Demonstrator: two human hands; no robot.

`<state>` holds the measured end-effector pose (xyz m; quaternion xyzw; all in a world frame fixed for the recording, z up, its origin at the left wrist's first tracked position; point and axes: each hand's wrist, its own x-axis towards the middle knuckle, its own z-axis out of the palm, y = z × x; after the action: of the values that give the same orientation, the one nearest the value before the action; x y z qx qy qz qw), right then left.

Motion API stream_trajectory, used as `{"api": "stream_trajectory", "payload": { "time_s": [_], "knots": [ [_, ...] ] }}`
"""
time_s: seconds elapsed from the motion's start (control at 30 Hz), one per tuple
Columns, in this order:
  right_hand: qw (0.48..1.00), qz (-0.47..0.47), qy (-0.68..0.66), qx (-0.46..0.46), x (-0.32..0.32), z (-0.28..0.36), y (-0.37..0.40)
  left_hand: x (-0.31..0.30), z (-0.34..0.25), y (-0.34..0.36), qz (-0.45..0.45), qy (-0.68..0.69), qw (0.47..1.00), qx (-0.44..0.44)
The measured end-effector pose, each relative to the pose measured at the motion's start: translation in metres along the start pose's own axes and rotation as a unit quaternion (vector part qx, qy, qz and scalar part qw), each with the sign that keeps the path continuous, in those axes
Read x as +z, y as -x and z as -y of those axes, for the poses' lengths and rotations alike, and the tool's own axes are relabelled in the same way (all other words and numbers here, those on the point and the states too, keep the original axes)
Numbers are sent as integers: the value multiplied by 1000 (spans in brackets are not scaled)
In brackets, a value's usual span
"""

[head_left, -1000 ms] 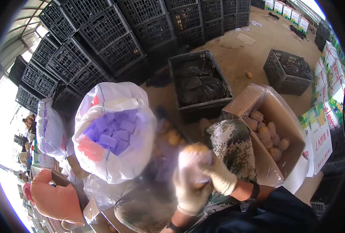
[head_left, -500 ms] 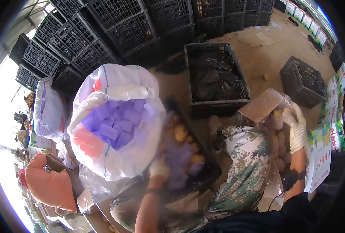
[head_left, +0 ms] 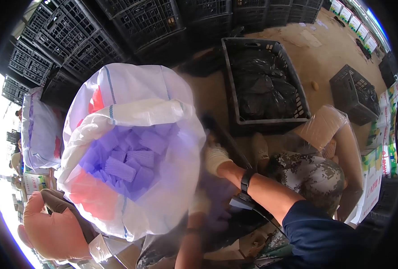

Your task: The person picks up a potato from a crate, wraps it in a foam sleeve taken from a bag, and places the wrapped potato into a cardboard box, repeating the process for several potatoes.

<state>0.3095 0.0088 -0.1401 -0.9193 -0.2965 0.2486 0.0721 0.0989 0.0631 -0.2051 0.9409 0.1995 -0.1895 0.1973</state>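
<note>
A white woven sack (head_left: 140,112) stands open in the middle left, filled with purple foam sleeves (head_left: 120,168). My right hand (head_left: 217,158), in a whitish glove, reaches to the sack's right side over a dark crate (head_left: 232,150); its fingers are partly hidden and what they hold is unclear. Low beside the sack, my left hand (head_left: 200,201) is gloved and blurred by motion, close to more purple sleeves (head_left: 217,193) that are also smeared. Whether it holds one cannot be made out.
A black crate (head_left: 237,101) with black plastic bags stands ahead, another crate (head_left: 353,96) farther right. Stacked crates (head_left: 140,27) line the back. At right is an open carton (head_left: 349,154) with plastic film; a person in orange (head_left: 55,224) is at lower left.
My right hand has left the carton at right and crossed to the dark crate beside the sack. My left hand has shifted slightly right. The view has moved, so the sack looks larger.
</note>
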Motion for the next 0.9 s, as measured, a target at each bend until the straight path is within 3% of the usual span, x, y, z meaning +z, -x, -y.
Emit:
{"api": "stream_trajectory", "payload": {
  "time_s": [0.07, 0.17, 0.23, 0.4, 0.5, 0.57, 0.63, 0.67, 0.7, 0.77, 0.83, 0.87, 0.9],
  "knots": [
    [976, -60, 209, -20, 30, 8, -29, 24, 12, 2, -31, 54, 998, 2],
    [885, -48, 426, -184, 45, 0, -60, 45, 21, 1, -58, 105, 993, 1],
    [871, -24, 439, -219, 43, -4, -72, 60, 24, 0, -78, 113, 991, 8],
    [948, 63, 256, -179, 13, -11, -81, 76, 30, 0, -105, 69, 992, 33],
    [984, 106, 47, -136, -13, -24, -58, 30, 19, 10, -29, 25, 999, 16],
    [973, 119, -131, -148, -25, -38, -26, 20, 25, 11, 38, -136, 987, 77],
    [914, 135, -339, -179, -26, -50, 13, 21, 38, 8, 56, -216, 967, 126],
    [849, 155, -467, -192, -24, -53, 34, 26, 46, 7, 44, -217, 964, 146],
    [737, 215, -615, -180, -23, -50, 56, 29, 50, 9, 31, -217, 961, 167],
    [408, 335, -845, -91, -23, -45, 100, -34, 13, 34, 72, -189, 972, 122],
    [411, 314, -850, -98, -35, -45, 138, -71, -15, 59, 43, -95, 993, 46],
    [413, 301, -853, -102, -39, -46, 155, -67, -16, 66, -19, 69, 997, 15],
    [472, 272, -834, -89, -35, -48, 165, -59, -14, 70, -79, 233, 969, -15]
  ]
}}
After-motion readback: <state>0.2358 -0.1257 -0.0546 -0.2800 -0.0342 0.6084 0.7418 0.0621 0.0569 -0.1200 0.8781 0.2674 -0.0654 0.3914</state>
